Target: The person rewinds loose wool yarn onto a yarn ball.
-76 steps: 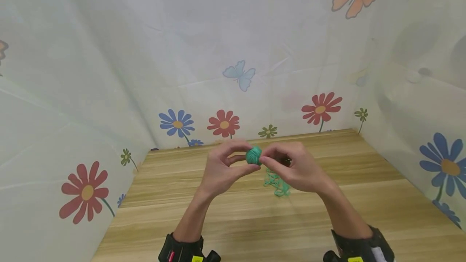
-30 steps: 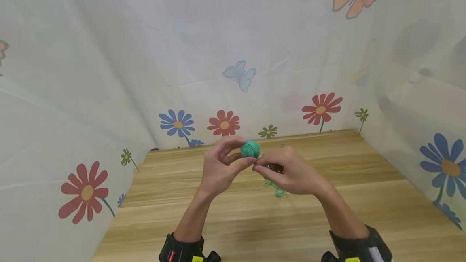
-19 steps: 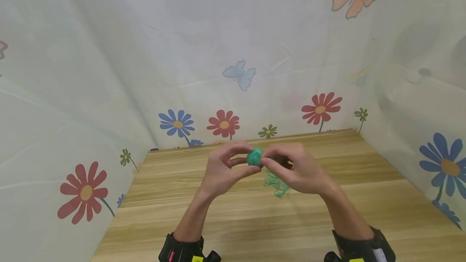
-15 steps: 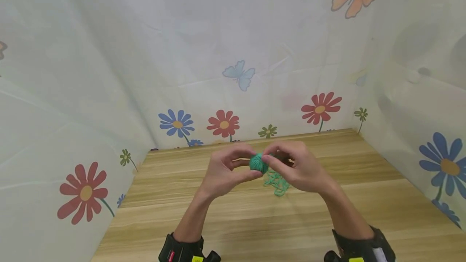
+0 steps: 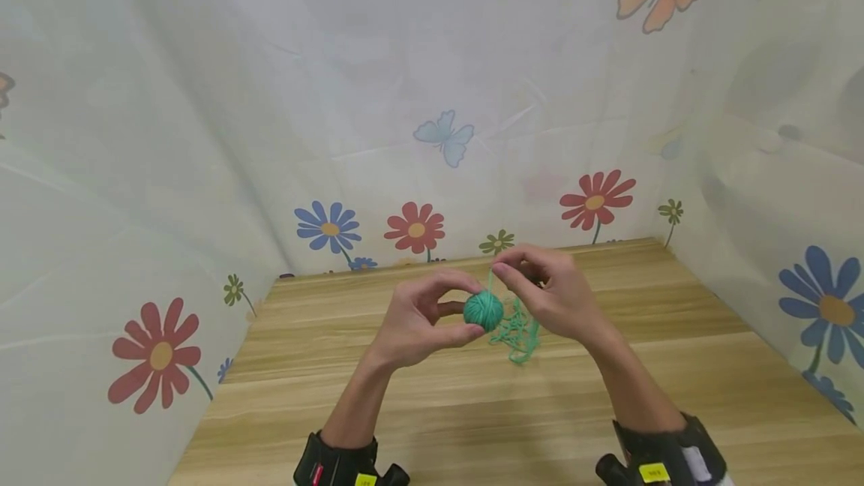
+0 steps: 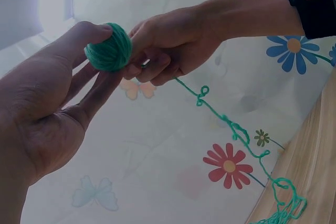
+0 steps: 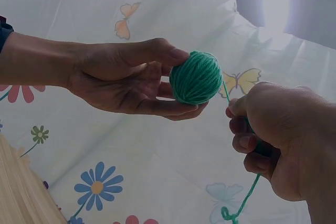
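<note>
A small ball of green yarn (image 5: 483, 311) is held up over the table between the thumb and fingertips of my left hand (image 5: 421, 319). My right hand (image 5: 550, 292) pinches the yarn strand just above and to the right of the ball, and a short taut length runs between them. In the right wrist view the strand (image 7: 226, 91) leaves the ball (image 7: 196, 77), passes through the curled right fingers and hangs out below the palm. The left wrist view shows the kinked strand (image 6: 210, 109) trailing down to a loose heap of yarn (image 6: 283, 214) on the table.
The loose yarn heap (image 5: 514, 334) lies on the wood-grain table (image 5: 324, 388), beneath and beyond the hands. A pale curtain (image 5: 364, 96) printed with flowers and butterflies encloses the table at the back and both sides. Each wrist wears a black band (image 5: 668, 452).
The right hand, close against the ball half a second ago, has moved up and away, drawing a strand taut. The ball has come slightly lower and stays in the left fingers.
</note>
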{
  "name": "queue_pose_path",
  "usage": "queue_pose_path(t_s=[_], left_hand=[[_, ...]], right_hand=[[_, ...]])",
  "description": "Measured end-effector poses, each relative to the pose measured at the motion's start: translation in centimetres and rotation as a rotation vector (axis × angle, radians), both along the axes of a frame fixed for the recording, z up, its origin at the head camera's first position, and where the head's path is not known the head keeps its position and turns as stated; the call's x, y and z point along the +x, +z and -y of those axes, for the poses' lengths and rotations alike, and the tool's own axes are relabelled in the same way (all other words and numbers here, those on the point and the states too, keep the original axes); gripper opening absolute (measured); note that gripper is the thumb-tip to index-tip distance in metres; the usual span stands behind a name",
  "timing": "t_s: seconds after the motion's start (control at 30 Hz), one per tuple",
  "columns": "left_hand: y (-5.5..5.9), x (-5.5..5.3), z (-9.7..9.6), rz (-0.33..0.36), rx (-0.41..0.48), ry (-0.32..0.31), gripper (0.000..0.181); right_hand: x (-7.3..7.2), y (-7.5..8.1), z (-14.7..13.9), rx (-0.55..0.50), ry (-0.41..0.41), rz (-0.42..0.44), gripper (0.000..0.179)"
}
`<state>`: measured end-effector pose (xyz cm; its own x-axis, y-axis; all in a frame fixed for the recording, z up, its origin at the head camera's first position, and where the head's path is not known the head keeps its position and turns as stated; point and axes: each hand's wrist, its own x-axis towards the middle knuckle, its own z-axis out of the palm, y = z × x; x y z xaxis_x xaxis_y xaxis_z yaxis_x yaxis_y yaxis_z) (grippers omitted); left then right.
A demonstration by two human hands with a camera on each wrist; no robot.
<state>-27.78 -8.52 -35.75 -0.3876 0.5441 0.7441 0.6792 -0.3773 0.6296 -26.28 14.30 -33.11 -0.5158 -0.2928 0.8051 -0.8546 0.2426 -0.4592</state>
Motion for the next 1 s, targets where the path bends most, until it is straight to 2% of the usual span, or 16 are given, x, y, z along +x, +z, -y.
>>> queue_pose_path(t_s=[0.1, 0.23, 0.4, 0.5, 0.63, 0.7, 0.83, 1.0], left_hand=[[0.1, 0.1, 0.0, 0.002, 0.002, -0.001, 0.045], [0.1, 0.1, 0.0, 0.009, 0.014, 0.013, 0.043], [0.1, -0.1, 0.0, 0.001, 0.063, 0.054, 0.042], [0.1, -0.3, 0.0, -0.010, 0.121, 0.106, 0.041], [0.1, -0.6, 0.0, -0.024, 0.190, 0.183, 0.041], [0.1, -0.7, -0.1, -0.026, 0.209, 0.212, 0.042], [0.0, -0.8, -0.1, -0.021, 0.227, 0.244, 0.044], [0.1, -0.7, -0.1, -0.027, 0.213, 0.278, 0.047]], right_hand=[[0.8, 0.8, 0.5, -0.012, -0.040, 0.004, 0.015], [1.4, 1.3, 1.2, 0.011, -0.047, 0.031, 0.011], [0.1, -0.2, 1.3, 0.063, -0.019, 0.059, 0.011], [-0.9, -1.4, 1.2, 0.097, 0.006, 0.056, 0.013], [-1.1, -1.6, 1.2, 0.155, 0.063, 0.021, 0.019], [-0.9, -1.4, 1.3, 0.182, 0.097, -0.003, 0.022], [-0.3, -0.9, 1.4, 0.232, 0.137, -0.024, 0.016], [0.8, -0.3, 0.9, 0.240, 0.161, 0.031, 0.014]])
